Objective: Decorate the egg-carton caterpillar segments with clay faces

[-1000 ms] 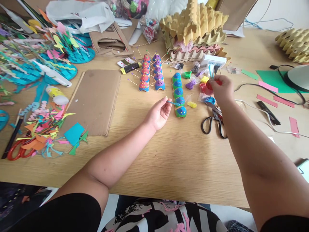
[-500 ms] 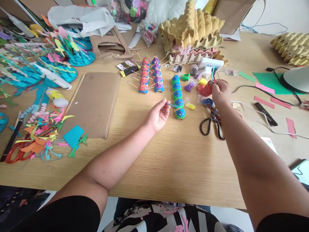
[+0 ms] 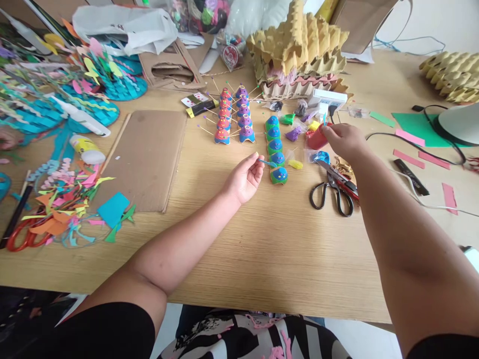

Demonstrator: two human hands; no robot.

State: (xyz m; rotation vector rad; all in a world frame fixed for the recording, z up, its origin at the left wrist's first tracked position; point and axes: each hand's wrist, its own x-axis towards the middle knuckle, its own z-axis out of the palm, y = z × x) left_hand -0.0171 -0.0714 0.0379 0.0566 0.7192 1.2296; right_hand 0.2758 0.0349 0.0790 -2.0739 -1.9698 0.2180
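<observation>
My left hand (image 3: 245,178) pinches a thin blue stick-like tool (image 3: 266,162), its tip against or just over a row of green egg-carton bumps topped with blue clay (image 3: 276,145). The front bump carries a small face. My right hand (image 3: 342,139) is closed at the rim of a small red container (image 3: 316,138), with a bit of blue stick (image 3: 325,120) showing by the fingertips. What those fingers pinch is hidden. Left of the green row stand a red-topped row (image 3: 223,122) and a purple-topped row (image 3: 245,119), both with pins sticking out.
Black-handled scissors (image 3: 331,192) lie below my right wrist. Purple clay (image 3: 294,133) and yellow clay (image 3: 295,164) sit beside the green row. A cardboard sheet (image 3: 145,159), paper scraps (image 3: 71,209) and a glue bottle (image 3: 80,117) are leftward. Egg trays (image 3: 299,45) stack behind.
My right hand has lowered onto the red container's rim, and the blue stick by its fingers sits lower. The scissors show more fully. My left hand stays still.
</observation>
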